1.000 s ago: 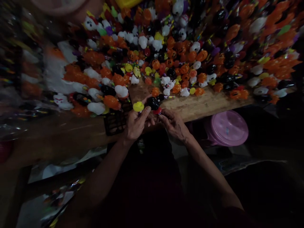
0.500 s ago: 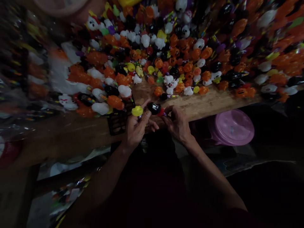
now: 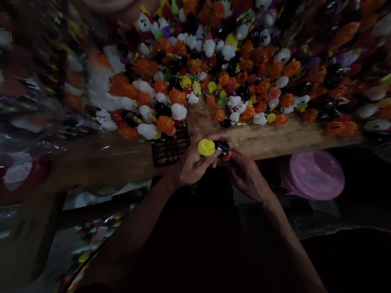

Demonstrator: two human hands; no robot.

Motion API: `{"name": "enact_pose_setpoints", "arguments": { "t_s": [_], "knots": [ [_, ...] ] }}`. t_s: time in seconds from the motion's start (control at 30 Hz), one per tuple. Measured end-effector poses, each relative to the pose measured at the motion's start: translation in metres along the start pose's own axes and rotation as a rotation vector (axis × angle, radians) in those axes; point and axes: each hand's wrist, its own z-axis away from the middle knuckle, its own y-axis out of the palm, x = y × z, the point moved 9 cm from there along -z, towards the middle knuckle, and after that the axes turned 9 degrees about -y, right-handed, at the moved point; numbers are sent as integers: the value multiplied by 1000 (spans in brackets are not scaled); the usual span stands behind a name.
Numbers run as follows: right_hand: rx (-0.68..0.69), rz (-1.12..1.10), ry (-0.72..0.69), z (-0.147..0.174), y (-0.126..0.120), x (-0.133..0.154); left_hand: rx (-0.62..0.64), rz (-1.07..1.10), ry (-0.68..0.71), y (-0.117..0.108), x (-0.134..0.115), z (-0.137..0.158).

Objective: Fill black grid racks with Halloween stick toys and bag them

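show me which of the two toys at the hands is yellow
The yellow-topped toy, in the left hand. The other, the black toy beside it, nearer the right hand, has a red part instead.

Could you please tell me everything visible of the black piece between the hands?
The black piece is rounded and glossy, like plastic, with small pale marks and a red part at one end. It is held tilted near the front edge of the wooden table. Fingers of the left hand touch it, beside a yellow piece; the right hand holds it by the red part. Finer detail is too dark.
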Motion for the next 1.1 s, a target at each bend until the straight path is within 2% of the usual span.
{"name": "enact_pose_setpoints", "arguments": {
  "t_s": [0.07,0.1,0.13,0.27,0.33,0.43,0.57,0.67,0.77,0.9,1.1],
  "knots": [
    [49,-107,-6,1,4,0,40,-57,0,-3,0,8],
    [47,-132,5,-1,6,-2,12,-34,-3,-8,2,12],
    [18,-134,19,-5,8,-5,-59,3,-9,-17,6,17],
    [-191,-45,83,-35,20,-23,-526,87,-58,-68,40,44],
    [-244,-20,82,-52,32,-28,-603,99,-126,-81,62,52],
    [-291,-32,86,-69,47,-31,-576,198,-245,-89,89,54],
    [-324,-113,162,-76,59,-36,-576,400,-315,-94,101,53],
    [-345,-189,201,-82,64,-38,-588,426,-323,-93,97,52],
    [-378,-210,196,-81,63,-41,-569,343,-279,-92,85,51],
    [-432,-116,208,-58,50,-54,-515,274,-243,-87,77,47],
    [-434,-102,247,-29,37,-66,-530,423,-229,-81,81,42]
  ]
}}
